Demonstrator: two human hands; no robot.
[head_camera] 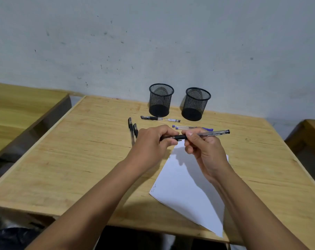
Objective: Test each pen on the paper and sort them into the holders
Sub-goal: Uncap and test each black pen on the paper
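Note:
Both hands hold one clear pen with a black grip [209,133] level above the top of the white paper [187,186]. My left hand [153,143] pinches its cap end; my right hand [201,145] grips the barrel. Two black mesh holders stand at the back, the left holder [160,100] and the right holder [196,104]; both look empty. On the table lie a black pen [160,118] in front of the left holder, two black pens [132,130] partly hidden behind my left hand, and two blue-capped pens [187,127] behind my right fingers.
The wooden table [81,150] ends at a grey wall behind the holders. Another wooden table [17,109] stands to the left across a gap, and a piece of wooden furniture [313,134] stands at the right edge.

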